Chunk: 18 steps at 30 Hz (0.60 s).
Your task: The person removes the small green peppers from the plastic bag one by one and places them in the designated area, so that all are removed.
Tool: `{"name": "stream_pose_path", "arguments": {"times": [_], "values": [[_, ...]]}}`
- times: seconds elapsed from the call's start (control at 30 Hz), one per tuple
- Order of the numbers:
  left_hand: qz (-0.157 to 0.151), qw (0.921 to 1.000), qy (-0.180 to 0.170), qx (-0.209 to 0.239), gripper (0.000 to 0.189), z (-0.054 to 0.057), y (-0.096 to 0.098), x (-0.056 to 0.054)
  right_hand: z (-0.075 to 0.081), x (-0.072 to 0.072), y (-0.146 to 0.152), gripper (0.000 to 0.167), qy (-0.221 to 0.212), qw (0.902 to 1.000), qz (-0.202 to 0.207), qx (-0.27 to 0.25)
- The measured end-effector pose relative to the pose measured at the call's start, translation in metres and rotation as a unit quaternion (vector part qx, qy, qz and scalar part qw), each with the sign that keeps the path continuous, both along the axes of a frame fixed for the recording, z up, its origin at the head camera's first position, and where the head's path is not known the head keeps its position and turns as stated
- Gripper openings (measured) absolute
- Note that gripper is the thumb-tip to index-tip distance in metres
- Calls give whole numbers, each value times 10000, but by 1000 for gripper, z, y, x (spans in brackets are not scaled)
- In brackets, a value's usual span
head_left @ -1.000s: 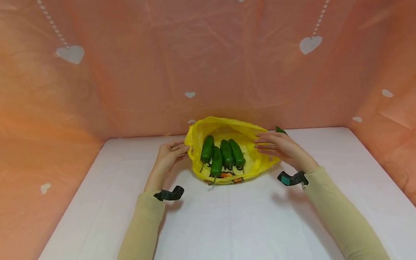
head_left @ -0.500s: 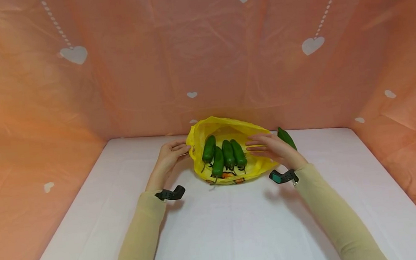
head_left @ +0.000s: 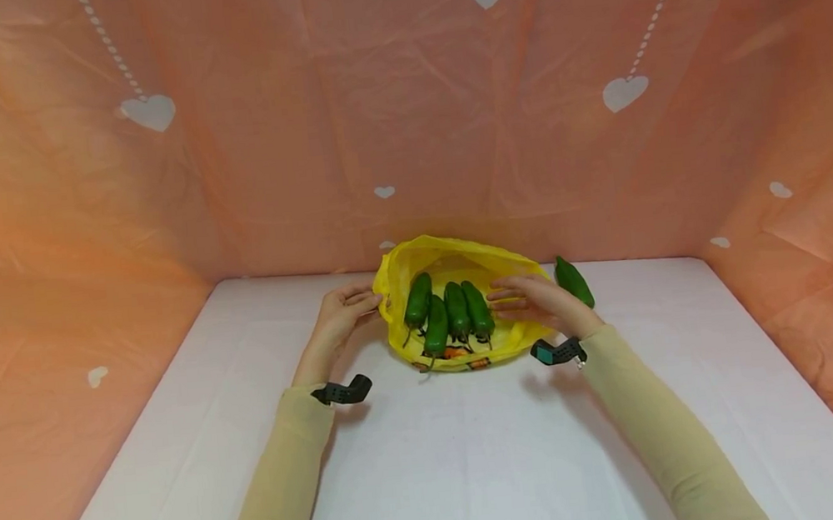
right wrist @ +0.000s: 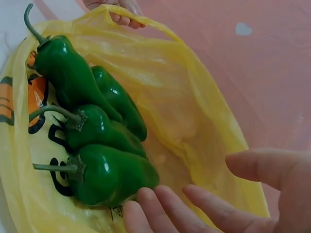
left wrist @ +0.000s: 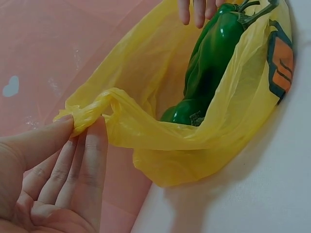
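Note:
A yellow plastic bag [head_left: 426, 247] lies on its side with its mouth facing me. Inside it are several green peppers [head_left: 456, 308], stems toward the opening. My left hand [head_left: 334, 325] pinches the bag's left rim between thumb and fingers, clearly seen in the left wrist view, where the bag film [left wrist: 97, 109] bunches up. My right hand [head_left: 541, 300] reaches into the mouth from the right, fingers extended and holding nothing. In the right wrist view its fingertips [right wrist: 146, 194] are close by the nearest pepper [right wrist: 114, 172]; whether they touch it I cannot tell.
One more green pepper [head_left: 574, 282] lies outside the bag, to the right behind my right hand. A white-covered table [head_left: 458, 457] stretches under everything. Orange cloth with white hearts [head_left: 434, 124] walls in the back and sides.
My right hand has moved left from the bag's right rim into its mouth, toward the peppers, uncovering the pepper outside. My left hand stays at the left rim.

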State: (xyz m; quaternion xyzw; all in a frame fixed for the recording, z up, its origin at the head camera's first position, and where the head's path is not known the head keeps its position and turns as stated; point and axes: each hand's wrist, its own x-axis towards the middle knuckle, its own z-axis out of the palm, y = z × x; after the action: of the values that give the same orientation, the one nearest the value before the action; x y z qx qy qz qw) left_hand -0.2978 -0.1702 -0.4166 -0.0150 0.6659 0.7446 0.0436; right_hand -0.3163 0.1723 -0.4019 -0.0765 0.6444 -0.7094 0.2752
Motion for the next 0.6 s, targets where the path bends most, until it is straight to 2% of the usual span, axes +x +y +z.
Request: {"name": "stream_pose_path", "arguments": {"times": [0.37,0.6], "values": [[19,10000,-52,-58,36,-3,0,-2,-8,-4,-3,53,-183,9988,-64,456],[67,9999,-126,-61,37,-1,0,-3,-12,-6,-4,53,-194,9984,-57,528]]}}
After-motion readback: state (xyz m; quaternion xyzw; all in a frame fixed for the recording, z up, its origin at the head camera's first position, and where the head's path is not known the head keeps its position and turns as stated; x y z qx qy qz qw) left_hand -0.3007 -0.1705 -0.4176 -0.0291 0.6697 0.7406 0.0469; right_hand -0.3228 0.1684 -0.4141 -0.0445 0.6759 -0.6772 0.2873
